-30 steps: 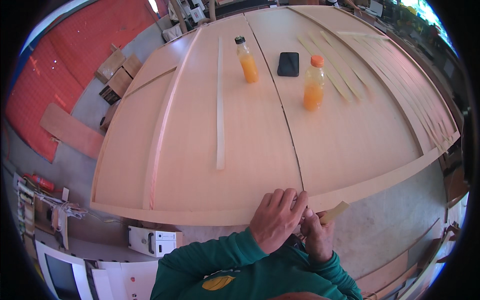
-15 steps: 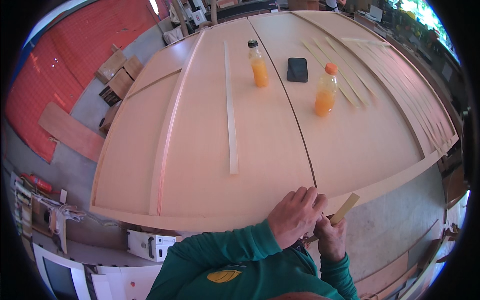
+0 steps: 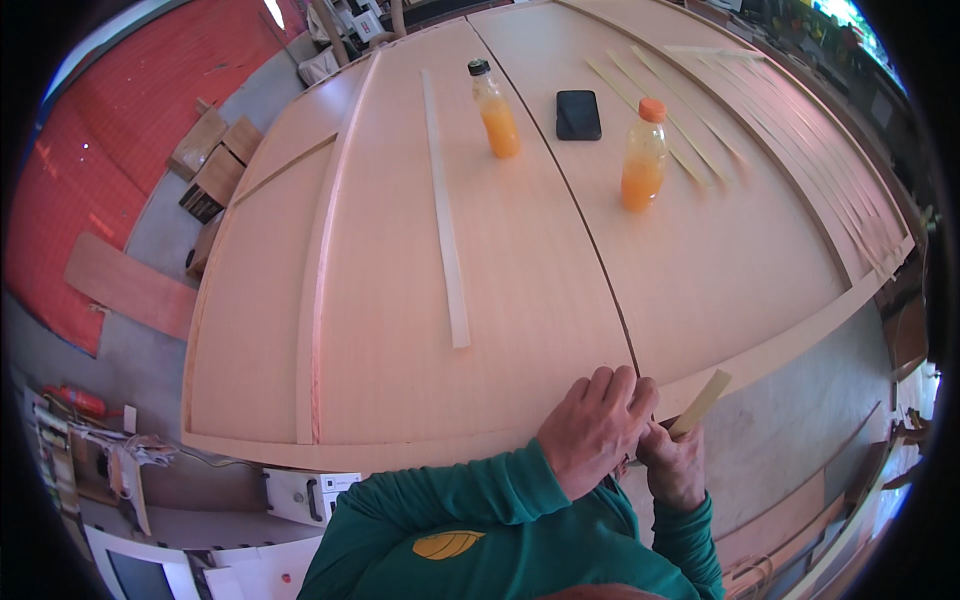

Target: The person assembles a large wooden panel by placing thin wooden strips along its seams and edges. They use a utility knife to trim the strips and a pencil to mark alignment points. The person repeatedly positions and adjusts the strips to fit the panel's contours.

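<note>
Here, the short pale strip [image 3: 702, 402] is in your right hand [image 3: 676, 465], just off the near edge of the table [image 3: 400, 390], its free end tilted up and to the right. That hand pinches it between thumb and curled fingers. Your left hand [image 3: 595, 430] is just beside it, back upward, fingers bent and close together; you cover whatever lies beneath, so I cannot tell if it grips anything. A dark line [image 3: 580, 215] runs from the far side of the table to your left fingertips.

Farther up, you have two clear bottles standing on the table. The dark-capped bottle [image 3: 497, 118], left of the line, holds orange liquid well up its body; the orange-capped bottle [image 3: 643, 168], right of it, is filled to about half with similar liquid. Between them, nearer the far side, lies a black flat device [image 3: 578, 115]. A long pale strip [image 3: 445, 220] lies to the left of the line.

Beyond the table's left side, brown cartons [image 3: 197, 143] are grouped on the floor; one carton has a dark printed side [image 3: 202, 203], its marks too small to read. Your green sweatshirt [image 3: 520, 500] bears a yellow leaf-shaped print [image 3: 448, 545].
</note>
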`<state>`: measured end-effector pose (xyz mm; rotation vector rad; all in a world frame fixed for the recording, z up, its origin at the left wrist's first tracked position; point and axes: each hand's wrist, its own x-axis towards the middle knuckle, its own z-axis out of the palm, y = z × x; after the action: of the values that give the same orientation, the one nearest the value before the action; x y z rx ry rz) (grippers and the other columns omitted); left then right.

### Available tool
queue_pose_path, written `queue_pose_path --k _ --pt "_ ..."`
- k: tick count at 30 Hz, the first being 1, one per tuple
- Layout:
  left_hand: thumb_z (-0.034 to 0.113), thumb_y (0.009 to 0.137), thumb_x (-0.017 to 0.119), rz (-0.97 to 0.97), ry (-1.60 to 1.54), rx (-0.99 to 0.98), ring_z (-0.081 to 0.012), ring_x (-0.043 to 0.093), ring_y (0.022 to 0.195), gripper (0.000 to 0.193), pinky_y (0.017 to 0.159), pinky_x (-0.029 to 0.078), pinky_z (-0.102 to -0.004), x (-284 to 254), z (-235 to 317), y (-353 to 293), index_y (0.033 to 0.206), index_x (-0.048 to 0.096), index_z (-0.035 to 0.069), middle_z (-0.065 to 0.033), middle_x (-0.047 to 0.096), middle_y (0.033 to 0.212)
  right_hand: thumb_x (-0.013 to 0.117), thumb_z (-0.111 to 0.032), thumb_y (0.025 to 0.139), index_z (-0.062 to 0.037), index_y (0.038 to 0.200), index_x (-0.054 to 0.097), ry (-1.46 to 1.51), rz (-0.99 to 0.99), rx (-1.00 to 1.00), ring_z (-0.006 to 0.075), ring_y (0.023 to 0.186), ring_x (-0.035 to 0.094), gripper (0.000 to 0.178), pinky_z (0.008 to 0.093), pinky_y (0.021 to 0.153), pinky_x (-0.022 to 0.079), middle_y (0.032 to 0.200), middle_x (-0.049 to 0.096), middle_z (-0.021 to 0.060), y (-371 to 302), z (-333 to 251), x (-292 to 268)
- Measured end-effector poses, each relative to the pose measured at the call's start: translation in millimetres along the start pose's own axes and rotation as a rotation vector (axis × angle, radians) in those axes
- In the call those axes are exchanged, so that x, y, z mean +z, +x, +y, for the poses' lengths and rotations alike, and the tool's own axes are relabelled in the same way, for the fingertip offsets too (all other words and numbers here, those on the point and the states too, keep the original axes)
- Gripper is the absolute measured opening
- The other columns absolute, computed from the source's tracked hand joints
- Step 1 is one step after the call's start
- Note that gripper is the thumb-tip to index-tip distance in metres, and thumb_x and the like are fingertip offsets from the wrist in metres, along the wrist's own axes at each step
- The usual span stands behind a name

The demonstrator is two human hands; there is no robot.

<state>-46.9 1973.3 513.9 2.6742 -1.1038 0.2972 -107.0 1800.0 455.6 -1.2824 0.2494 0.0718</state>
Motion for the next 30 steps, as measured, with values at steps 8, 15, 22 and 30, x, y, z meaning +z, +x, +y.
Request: queue_pose_path --k 8,15,22,30 --pt "0.021 0.092 0.074 -0.031 0.021 0.001 -0.0249 0.06 0.097 0.045 0.082 0.054 -0.0361 -3 0 0 0.132 0.062 0.005 -0.0097 0.053 0.106 0.087 -0.029 0.092 0.0065 0.107 0.077 0.044 0.005 0.006 0.0127 0.074 0.068 0.04 0.0277 0.065 0.053 0.085 0.076 0.0053 0 -2 4" --pt "0.023 0.093 0.074 -0.029 0.063 -0.004 -0.0238 0.06 0.097 0.045 0.082 0.054 -0.0357 0 1 -1 0.133 0.062 0.005 -0.0081 0.053 0.104 0.085 -0.022 0.094 0.0077 0.115 0.074 0.062 0.004 0.031 0.0135 0.084 0.072 0.038 0.0292 0.073 0.057 0.099 0.078 0.0076 -2 -6 5" --pt "0.033 0.091 0.081 -0.085 -0.054 -0.042 -0.0264 0.063 0.104 0.07 0.087 0.055 -0.0366 -10 2 -1 0.149 0.057 0.001 -0.0105 0.06 0.115 0.096 -0.048 0.087 0.0082 0.117 0.073 -0.156 -0.182 0.093 0.0133 0.092 0.071 0.067 0.0304 0.081 0.059 0.103 0.078 0.0083 -6 -15 -25" --pt "0.023 0.084 0.087 0.207 -0.277 0.283 -0.029 0.065 0.123 0.075 0.102 0.059 -0.0376 -35 26 -1 0.154 0.066 0.012 -0.0151 0.063 0.151 0.098 -0.039 0.086 0.0015 0.135 0.072 -0.552 -0.461 -0.04 0.0331 0.116 0.078 0.069 0.04 0.094 0.061 0.125 0.08 0.0212 -20 -44 -56"
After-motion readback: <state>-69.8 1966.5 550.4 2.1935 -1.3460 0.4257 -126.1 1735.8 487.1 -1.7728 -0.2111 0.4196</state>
